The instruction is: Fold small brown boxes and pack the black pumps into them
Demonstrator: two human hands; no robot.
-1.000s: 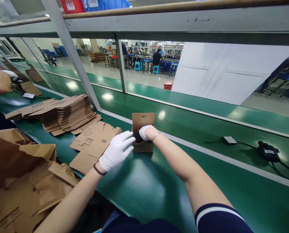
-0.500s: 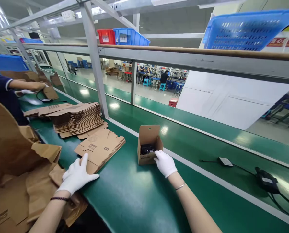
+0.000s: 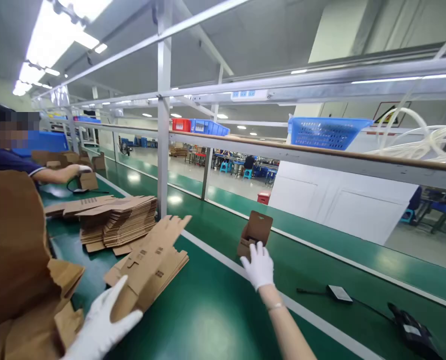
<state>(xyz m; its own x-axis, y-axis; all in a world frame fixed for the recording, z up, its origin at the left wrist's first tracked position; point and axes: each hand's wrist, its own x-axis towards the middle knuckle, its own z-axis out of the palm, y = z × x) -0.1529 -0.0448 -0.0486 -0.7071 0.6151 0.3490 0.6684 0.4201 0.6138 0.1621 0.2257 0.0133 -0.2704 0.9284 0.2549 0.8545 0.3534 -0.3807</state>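
Observation:
My right hand [image 3: 259,267], in a white glove, rests against the near side of a small open cardboard box [image 3: 255,234] far out on the green belt [image 3: 208,310], fingers flat on it. My left hand [image 3: 103,325], also gloved, grips the near end of a flat folded carton [image 3: 153,260] and lifts it off the short pile of flat cartons beneath. The carton tilts up and away from me.
A taller stack of flat cartons [image 3: 121,220] lies further left. Crumpled brown paper [image 3: 16,260] fills the left foreground. A black adapter with cable [image 3: 410,330] lies on the belt at right. Another person [image 3: 28,167] works at far left. Blue baskets [image 3: 324,131] sit on the upper rail.
The small box has moved further away across the belt with my right hand against it. My left hand has taken hold of a flat carton and raised it. The view has tilted upward.

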